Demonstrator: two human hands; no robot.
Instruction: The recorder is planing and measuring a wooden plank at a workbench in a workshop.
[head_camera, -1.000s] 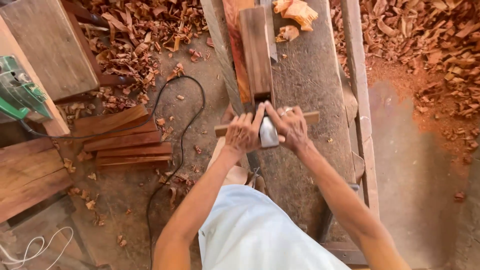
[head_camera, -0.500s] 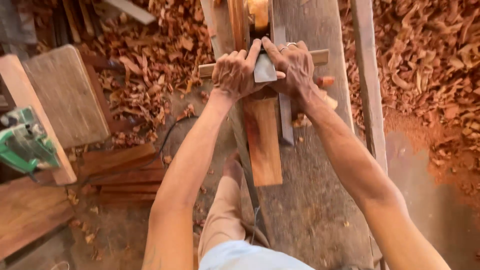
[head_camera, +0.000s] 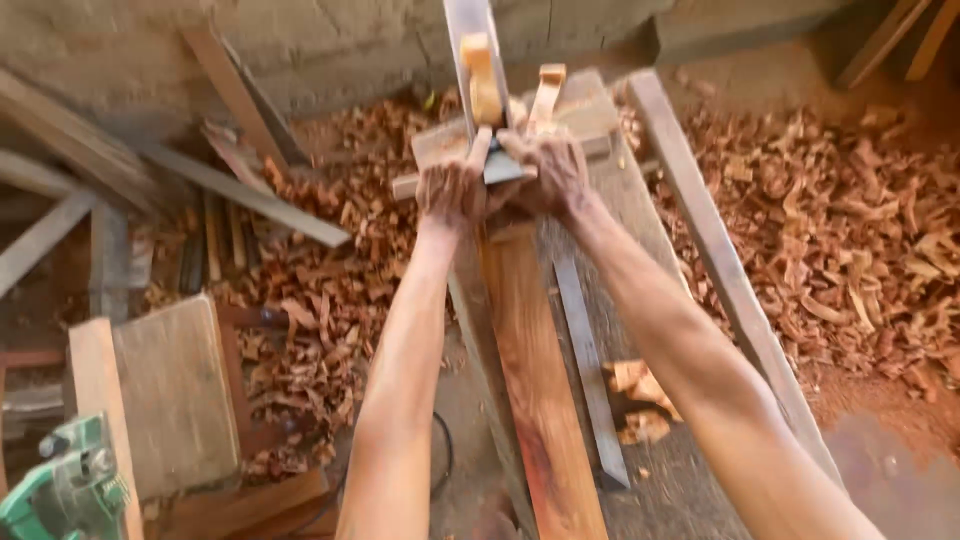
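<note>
A rough grey wall (head_camera: 330, 40) stands behind; reddish wood shavings (head_camera: 850, 230) cover the dirt floor (head_camera: 890, 450), with loose planks (head_camera: 240, 195) leaning about.

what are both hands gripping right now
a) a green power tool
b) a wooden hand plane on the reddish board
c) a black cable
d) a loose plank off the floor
b: the left hand and right hand clasp the wooden hand plane by its crossbar, set on the reddish board on the bench; the green power tool sits untouched at lower left.

A hand plane (head_camera: 500, 165) is being held at the far end of a plank (head_camera: 540, 400) lying on the counter (head_camera: 660, 480); shavings (head_camera: 850, 230) are lying right, a power tool (head_camera: 60, 490) left.
</note>
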